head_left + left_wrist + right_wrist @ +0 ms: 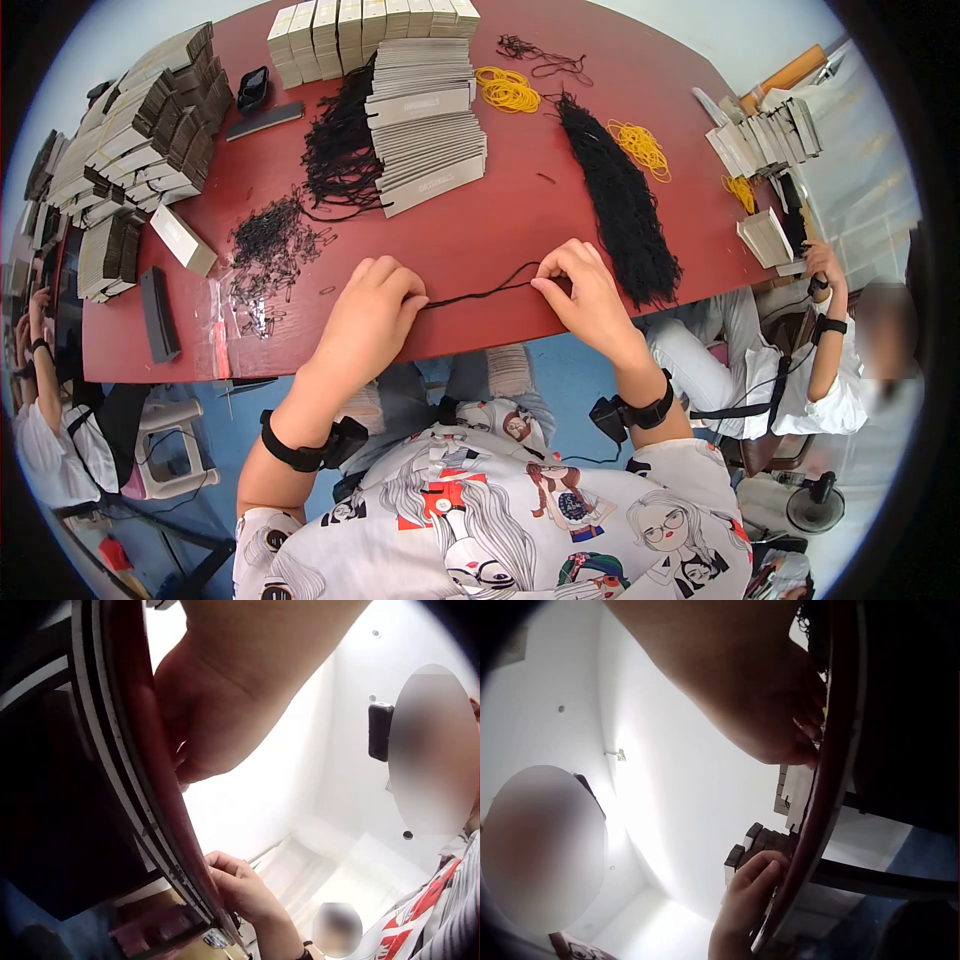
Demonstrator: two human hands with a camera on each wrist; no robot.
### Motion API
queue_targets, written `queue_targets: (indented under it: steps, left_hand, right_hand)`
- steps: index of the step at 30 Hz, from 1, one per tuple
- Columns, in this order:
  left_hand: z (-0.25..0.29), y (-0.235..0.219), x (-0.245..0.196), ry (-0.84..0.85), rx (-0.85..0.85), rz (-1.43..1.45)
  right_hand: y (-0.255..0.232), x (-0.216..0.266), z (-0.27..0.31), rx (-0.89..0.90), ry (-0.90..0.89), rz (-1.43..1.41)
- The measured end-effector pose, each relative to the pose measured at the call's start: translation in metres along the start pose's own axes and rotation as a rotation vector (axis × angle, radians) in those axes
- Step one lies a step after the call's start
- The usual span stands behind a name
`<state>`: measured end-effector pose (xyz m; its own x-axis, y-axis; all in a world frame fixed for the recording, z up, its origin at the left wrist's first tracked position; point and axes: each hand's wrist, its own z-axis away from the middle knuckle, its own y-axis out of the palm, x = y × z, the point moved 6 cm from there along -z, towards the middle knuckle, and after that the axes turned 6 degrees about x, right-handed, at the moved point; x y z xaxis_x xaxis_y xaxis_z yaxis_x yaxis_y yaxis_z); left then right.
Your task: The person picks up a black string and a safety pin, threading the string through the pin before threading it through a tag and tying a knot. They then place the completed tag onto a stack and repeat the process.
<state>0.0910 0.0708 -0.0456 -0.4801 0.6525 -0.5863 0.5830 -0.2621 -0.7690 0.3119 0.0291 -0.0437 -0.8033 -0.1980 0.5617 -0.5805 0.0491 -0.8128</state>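
A thin black cord stretches between both hands, low over the red table near its front edge. My left hand pinches the cord's left end between thumb and fingers. At the other end, where the cord forms a narrow loop, my right hand pinches it. In the left wrist view, the left hand is seen from the side at the table edge. The right wrist view has the right hand close against the same edge; the cord is hidden there.
Small black pins lie heaped at left. Beyond the hands are stacked grey tags with black cords. A black cord bundle lies at right, near yellow rubber bands. Box stacks stand far left. Another person sits at right.
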Motion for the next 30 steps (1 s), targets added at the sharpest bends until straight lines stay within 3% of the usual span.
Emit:
queue_targets:
  steps: [5, 15, 23, 26, 30]
  left_hand:
    - [0.011, -0.014, 0.001, -0.040, -0.036, 0.124]
    - [0.008, 0.008, -0.007, 0.047, -0.113, -0.145]
    - [0.027, -0.018, -0.007, -0.026, -0.165, 0.023]
    - [0.031, -0.024, -0.006, -0.037, -0.181, 0.033]
    - [0.035, -0.033, -0.008, -0.045, -0.200, 0.037]
  right_hand:
    - [-0.007, 0.027, -0.005, -0.103, -0.107, 0.009]
    - [0.047, 0.073, -0.032, 0.100, -0.298, -0.168]
    - [0.067, 0.087, -0.040, 0.262, -0.146, -0.413]
    - [0.070, 0.093, -0.043, 0.241, -0.192, -0.584]
    - [0.076, 0.095, -0.044, 0.276, -0.185, -0.604]
